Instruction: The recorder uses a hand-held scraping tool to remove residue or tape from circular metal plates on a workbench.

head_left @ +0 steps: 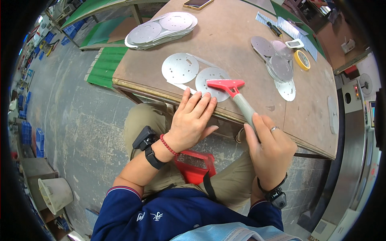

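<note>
A thin silver metal plate [179, 68], made of two perforated discs joined within a narrow frame, lies flat near the front edge of the brown table. My left hand [192, 120] rests its outstretched fingertips on the near side of this plate, holding nothing. Wrapped round the grey handle of a red-headed scraper [243, 105] are the fingers of my right hand [273, 150]. The scraper's wide head lies over the right disc; whether its blade touches the metal, I cannot tell.
At the back left of the table [237, 40] sits a stack of similar plates [161, 31]. A looser pile of plates [277, 66] lies to the right, beside a yellow tape roll [302, 60]. Farther back are a black-and-yellow knife [274, 29] and a phone [198, 3].
</note>
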Action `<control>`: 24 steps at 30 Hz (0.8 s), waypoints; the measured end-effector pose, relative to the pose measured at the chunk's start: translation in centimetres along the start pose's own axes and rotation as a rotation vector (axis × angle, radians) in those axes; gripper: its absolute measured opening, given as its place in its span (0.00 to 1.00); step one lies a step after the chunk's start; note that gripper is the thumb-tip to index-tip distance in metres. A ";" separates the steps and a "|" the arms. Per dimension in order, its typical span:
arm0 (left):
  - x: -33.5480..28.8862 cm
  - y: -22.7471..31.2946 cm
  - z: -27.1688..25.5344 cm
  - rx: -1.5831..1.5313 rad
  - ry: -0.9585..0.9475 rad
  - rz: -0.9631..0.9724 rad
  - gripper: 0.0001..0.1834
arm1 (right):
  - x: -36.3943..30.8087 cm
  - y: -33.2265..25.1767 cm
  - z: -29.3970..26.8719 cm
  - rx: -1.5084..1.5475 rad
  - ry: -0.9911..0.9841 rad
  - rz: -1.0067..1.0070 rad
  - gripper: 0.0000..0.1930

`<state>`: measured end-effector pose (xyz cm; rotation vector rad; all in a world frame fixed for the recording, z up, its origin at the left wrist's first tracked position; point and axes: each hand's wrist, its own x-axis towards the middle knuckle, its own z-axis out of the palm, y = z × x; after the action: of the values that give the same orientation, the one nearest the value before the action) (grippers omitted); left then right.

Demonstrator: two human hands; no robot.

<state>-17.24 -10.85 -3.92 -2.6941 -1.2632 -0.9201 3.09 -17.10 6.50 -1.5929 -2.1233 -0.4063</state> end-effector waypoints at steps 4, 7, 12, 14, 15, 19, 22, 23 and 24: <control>0.1 0.1 0.2 -0.005 -0.010 0.006 0.45 | 0.4 0.3 1.4 -0.004 0.041 -0.012 0.17; 0.0 0.0 0.2 -0.010 -0.007 0.016 0.45 | -0.3 -0.6 0.6 -0.035 -0.019 -0.004 0.16; -0.1 0.1 0.0 -0.001 -0.009 0.013 0.45 | -0.2 -0.7 0.4 0.008 0.010 -0.044 0.17; 0.2 0.3 0.2 -0.003 -0.014 0.024 0.45 | 0.2 -0.1 1.1 0.015 0.021 -0.030 0.17; 0.2 0.2 0.2 0.002 -0.020 0.027 0.45 | 0.3 0.0 1.4 0.032 0.034 -0.030 0.17; 0.0 0.1 0.4 -0.011 -0.016 0.025 0.45 | -0.2 -1.1 1.0 -0.017 -0.002 -0.038 0.17; -0.1 0.0 0.3 -0.028 -0.010 0.005 0.46 | -0.7 -1.7 0.8 -0.006 -0.007 -0.062 0.16; -0.2 0.0 0.2 -0.024 -0.011 0.001 0.46 | -0.6 -1.7 1.1 -0.008 0.009 -0.076 0.16; -0.1 0.1 0.2 -0.022 -0.017 0.006 0.46 | -0.5 -1.5 1.3 -0.020 0.022 -0.080 0.17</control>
<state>-17.12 -10.93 -4.17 -2.7265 -1.2544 -0.9179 1.53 -17.30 5.24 -1.5105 -2.1779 -0.4706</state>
